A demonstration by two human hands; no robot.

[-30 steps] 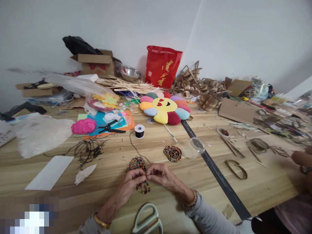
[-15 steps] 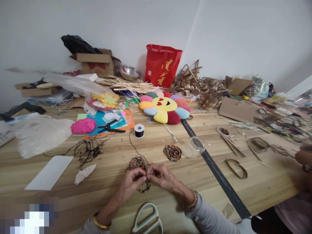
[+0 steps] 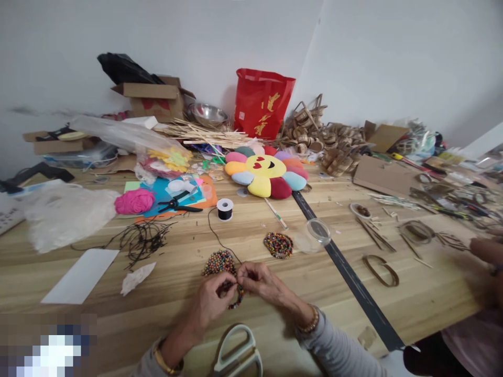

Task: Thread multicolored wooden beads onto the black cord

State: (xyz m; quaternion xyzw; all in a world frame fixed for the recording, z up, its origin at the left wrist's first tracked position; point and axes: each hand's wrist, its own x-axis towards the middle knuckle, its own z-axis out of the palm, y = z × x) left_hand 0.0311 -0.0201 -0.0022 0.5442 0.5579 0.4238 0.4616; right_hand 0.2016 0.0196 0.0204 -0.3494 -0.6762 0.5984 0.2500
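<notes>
My left hand (image 3: 215,296) and my right hand (image 3: 260,283) meet at the front middle of the table, fingertips pinched on a thin black cord (image 3: 222,245). The cord runs back to a white-rimmed spool (image 3: 225,209). A short string of coloured beads (image 3: 237,301) hangs beneath my fingers, partly hidden by my left hand. Just behind the hands lies a pile of loose-looking multicoloured beads (image 3: 218,261). Another beaded bundle (image 3: 278,245) rests to the right. White-handled scissors (image 3: 238,352) lie nearest to me.
Behind are a flower cushion (image 3: 265,170) and a red bag (image 3: 262,104). At left lie tangled black cords (image 3: 142,242), pliers (image 3: 178,206) and white paper (image 3: 81,276). A dark strip (image 3: 356,285) crosses the right side; another person's hand (image 3: 485,250) is at the right edge.
My left hand has turned slightly, with its fingers more curled, and the beaded string has shifted a little to the right. The other person's hand at the right edge has moved slightly.
</notes>
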